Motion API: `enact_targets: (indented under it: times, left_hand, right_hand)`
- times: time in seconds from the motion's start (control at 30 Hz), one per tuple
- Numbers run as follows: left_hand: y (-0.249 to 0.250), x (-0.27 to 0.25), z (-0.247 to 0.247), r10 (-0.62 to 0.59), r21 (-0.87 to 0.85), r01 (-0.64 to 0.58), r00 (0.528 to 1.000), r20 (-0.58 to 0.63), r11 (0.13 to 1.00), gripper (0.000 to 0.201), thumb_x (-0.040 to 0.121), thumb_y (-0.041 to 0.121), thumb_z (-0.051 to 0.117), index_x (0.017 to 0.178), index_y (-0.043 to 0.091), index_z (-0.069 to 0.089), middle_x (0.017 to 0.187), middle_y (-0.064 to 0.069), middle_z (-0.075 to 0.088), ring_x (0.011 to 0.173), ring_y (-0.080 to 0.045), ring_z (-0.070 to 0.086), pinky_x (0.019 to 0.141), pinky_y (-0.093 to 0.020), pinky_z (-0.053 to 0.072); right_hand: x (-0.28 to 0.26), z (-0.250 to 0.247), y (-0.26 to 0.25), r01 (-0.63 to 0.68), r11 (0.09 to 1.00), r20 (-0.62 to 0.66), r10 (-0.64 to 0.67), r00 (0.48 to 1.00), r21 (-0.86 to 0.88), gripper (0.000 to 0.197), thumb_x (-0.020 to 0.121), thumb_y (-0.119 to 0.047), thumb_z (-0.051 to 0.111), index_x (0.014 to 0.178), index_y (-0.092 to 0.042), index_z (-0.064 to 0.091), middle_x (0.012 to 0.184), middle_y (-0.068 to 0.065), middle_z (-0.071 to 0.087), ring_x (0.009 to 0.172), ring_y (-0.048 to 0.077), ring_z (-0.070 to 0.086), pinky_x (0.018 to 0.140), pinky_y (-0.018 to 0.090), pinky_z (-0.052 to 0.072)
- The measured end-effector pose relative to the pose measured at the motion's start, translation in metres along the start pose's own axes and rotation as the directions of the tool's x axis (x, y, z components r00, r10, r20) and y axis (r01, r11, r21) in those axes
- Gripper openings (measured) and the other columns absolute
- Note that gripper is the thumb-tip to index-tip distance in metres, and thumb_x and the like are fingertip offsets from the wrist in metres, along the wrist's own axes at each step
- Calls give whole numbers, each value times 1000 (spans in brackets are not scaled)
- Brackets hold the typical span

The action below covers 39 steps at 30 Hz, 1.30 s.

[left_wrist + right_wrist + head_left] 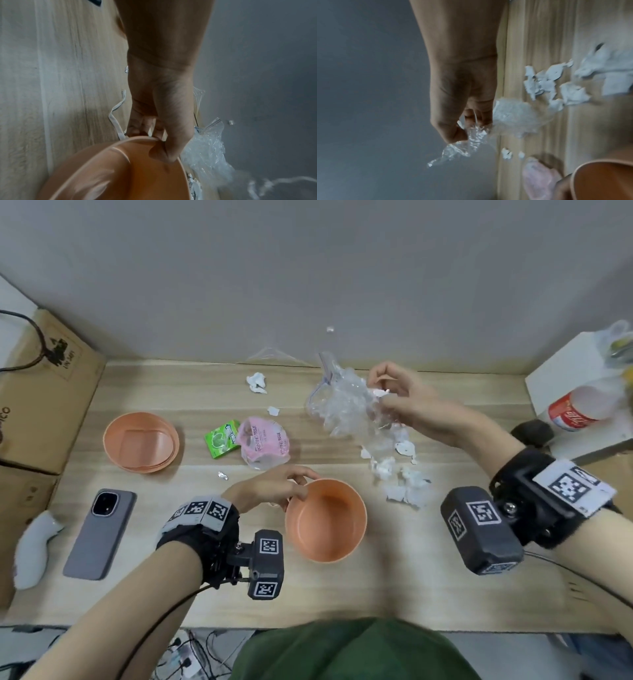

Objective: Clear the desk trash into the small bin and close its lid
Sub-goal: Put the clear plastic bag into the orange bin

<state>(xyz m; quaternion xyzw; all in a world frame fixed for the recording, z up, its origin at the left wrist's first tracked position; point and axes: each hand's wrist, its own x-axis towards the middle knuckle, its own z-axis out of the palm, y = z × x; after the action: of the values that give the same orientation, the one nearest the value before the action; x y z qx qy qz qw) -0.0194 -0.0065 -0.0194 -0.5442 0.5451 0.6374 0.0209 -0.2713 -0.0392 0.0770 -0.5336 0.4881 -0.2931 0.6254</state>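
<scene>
The left hand (274, 487) grips the rim of the small orange bin (325, 520), thumb inside, on the bench (376, 587). The right hand (407, 402) pinches a crumpled clear plastic bag (346, 405) lifted off the bench. Torn paper scraps (400, 477) lie just beneath the right hand; the bin's lid (141, 441) sits well left of the left hand.

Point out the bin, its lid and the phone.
bin (356, 539): head view, on its right inner wall.
lid (144, 440): head view, on its flat middle.
phone (99, 537): head view, on the middle of its grey back.
</scene>
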Motion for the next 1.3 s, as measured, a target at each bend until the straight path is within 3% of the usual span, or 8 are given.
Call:
enact_targets:
  times: [0.27,0.43,0.63,0.77,0.93,1.07,1.17,1.3]
  left_hand:
    - [-5,-2,-1,11,24,-10,1000,-29,1000,37,87,6,58,118,25,65,95,0,51,83,-20,58,72,-33,54]
    - [-12,-2,-4,42,21,-41,998,-39,999,23,87,15,64,100,33,68,108,-8,56,86,-17,61,73,-30,58]
    - [-21,-6,-8,42,-67,-48,996,-81,997,36,86,10,65,120,21,66,102,-7,55,86,-15,64,70,-27,59]
    - [-25,-9,-12,42,-82,-52,993,-113,995,35,87,12,65,121,20,66,99,-6,54,86,-12,62,69,-25,58]
    - [-26,-10,-13,34,-92,-45,992,-123,995,36,88,9,63,123,19,64,99,-6,53,87,-14,61,74,-29,60]
    - [-25,-11,-13,36,-95,-47,992,-124,994,34,88,10,64,121,18,65,99,-8,51,85,-15,59,68,-24,59]
    - [-23,-11,-14,33,-85,-43,993,-117,995,33,88,12,65,120,21,65,101,-7,51,85,-14,60,69,-24,59]
    - [-23,-12,-17,35,-78,-44,993,-110,996,34,86,17,67,119,21,65,104,-8,54,88,-16,63,74,-29,60]
  right_hand:
    - [-9,24,-12,39,961,36,-51,998,273,33,72,1,48,98,-15,59,83,3,56,69,20,56,53,22,49]
    - [-5,67,49,-55,977,244,106,964,-204,25,78,1,63,92,-20,62,100,12,60,80,11,61,77,29,52]
    - [11,118,106,104,701,346,213,914,-705,14,82,-8,58,95,-10,61,93,1,62,81,17,58,72,27,42]
    - [13,133,112,186,393,388,530,754,-900,40,91,-11,45,131,-15,48,124,13,57,107,32,59,80,33,46]
    - [15,115,90,316,422,521,583,623,-850,21,90,-34,44,106,-22,50,84,-4,56,75,22,59,79,39,53]
    - [12,98,60,385,489,603,447,661,-783,41,89,-34,54,125,-15,51,117,8,61,107,27,56,94,41,46]
    - [5,83,37,318,588,617,423,663,-744,32,91,-30,56,121,-19,58,107,-6,60,98,12,56,89,24,45]
    - [17,73,40,255,734,468,97,878,-630,22,87,-22,63,109,-19,59,98,-5,56,81,5,54,77,17,44]
